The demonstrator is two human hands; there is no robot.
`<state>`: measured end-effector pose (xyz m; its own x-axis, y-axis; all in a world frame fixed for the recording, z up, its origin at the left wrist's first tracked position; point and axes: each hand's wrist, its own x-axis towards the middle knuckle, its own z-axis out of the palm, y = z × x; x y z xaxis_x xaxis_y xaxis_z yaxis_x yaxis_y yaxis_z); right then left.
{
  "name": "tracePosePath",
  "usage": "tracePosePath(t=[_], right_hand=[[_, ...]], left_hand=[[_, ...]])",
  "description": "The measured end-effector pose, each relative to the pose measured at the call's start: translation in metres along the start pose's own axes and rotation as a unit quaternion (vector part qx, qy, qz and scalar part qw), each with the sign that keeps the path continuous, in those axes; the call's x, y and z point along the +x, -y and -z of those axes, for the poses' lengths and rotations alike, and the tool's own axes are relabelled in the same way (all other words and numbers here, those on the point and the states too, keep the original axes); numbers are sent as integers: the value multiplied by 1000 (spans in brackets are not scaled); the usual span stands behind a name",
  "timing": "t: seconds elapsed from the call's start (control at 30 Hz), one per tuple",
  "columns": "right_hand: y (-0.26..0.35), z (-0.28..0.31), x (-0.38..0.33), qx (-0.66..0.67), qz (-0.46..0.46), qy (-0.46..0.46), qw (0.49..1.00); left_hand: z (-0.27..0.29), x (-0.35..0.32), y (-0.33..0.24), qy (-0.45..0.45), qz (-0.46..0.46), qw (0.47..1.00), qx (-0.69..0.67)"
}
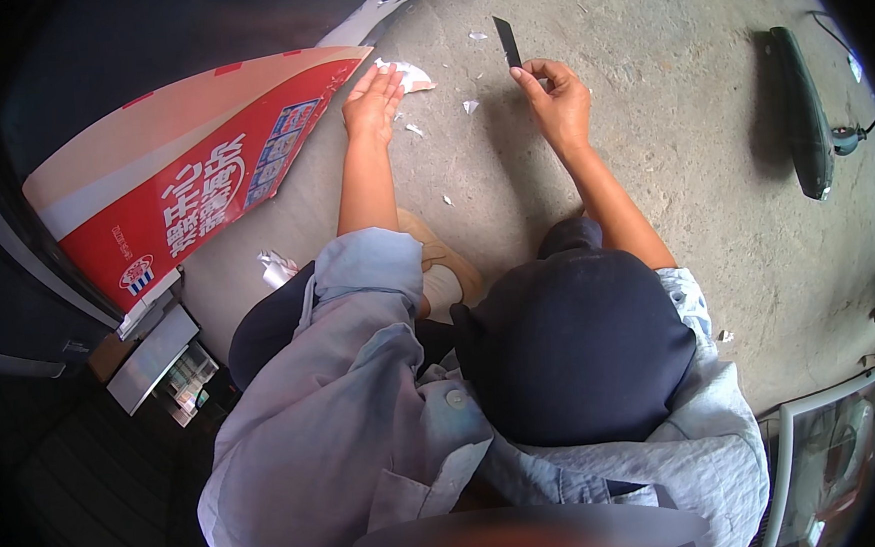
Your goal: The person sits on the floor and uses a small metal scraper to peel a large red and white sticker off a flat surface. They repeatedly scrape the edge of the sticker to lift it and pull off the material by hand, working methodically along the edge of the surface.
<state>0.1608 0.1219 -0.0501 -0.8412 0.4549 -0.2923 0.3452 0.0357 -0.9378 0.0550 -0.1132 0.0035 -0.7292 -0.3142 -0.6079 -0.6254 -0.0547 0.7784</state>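
The hands work apart on the concrete floor: the right hand pinches a dark blade pointing away, while the left hand rests flat and open-fingered on the red carton's corner beside it.

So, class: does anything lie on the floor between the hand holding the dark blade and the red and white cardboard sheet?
Yes. The left hand rests at the cardboard sheet corner, on a torn white scrap. Small paper bits lie on the concrete between it and the right hand, which pinches the blade.
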Motion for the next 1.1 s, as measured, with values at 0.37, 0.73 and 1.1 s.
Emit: tracePosePath(t=[0.37,0.73,1.1], right_hand=[[-4,-1,-1,5,-5,4,1000],[-5,-3,-3,12,4,0,1000],[-4,-3,-4,9,0,-2,1000]], left_hand=[[3,3,7,-35,-26,995,91],[12,13,12,-33,9,998,55],[12,16,21,-77,-124,963,226]])
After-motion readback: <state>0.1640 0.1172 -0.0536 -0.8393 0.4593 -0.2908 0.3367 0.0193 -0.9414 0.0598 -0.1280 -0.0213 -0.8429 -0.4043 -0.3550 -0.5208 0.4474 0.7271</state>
